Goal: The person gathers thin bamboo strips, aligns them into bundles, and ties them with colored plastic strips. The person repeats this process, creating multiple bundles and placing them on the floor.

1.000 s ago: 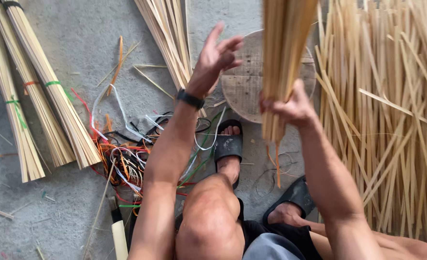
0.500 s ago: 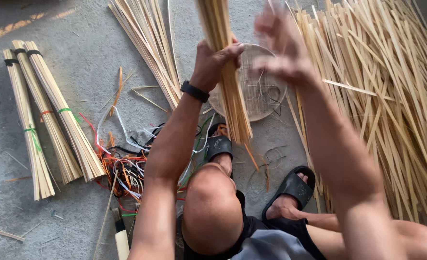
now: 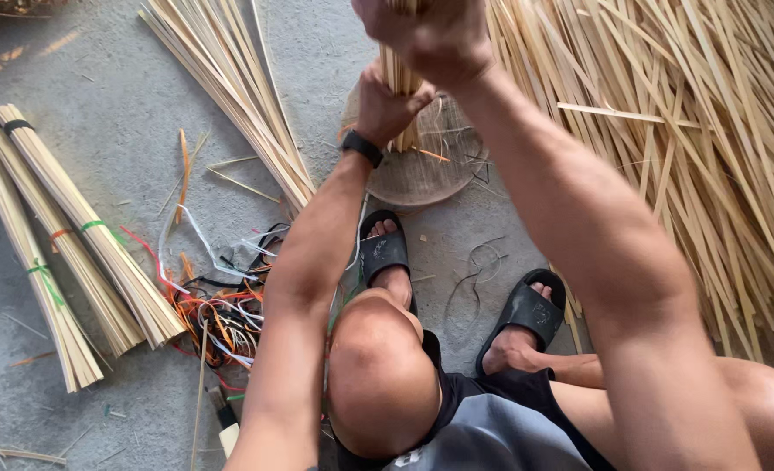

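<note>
Bare floor (image 3: 99,78) lies open left; loose strip pile (image 3: 683,148) crowds right

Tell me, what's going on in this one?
A person seated over a concrete floor grips an upright bundle of bamboo strips with both hands: left hand lower, right hand above. The bundle's end stands over a round woven tray. Tied bundles lie to the left, loose strips to the right.
</note>
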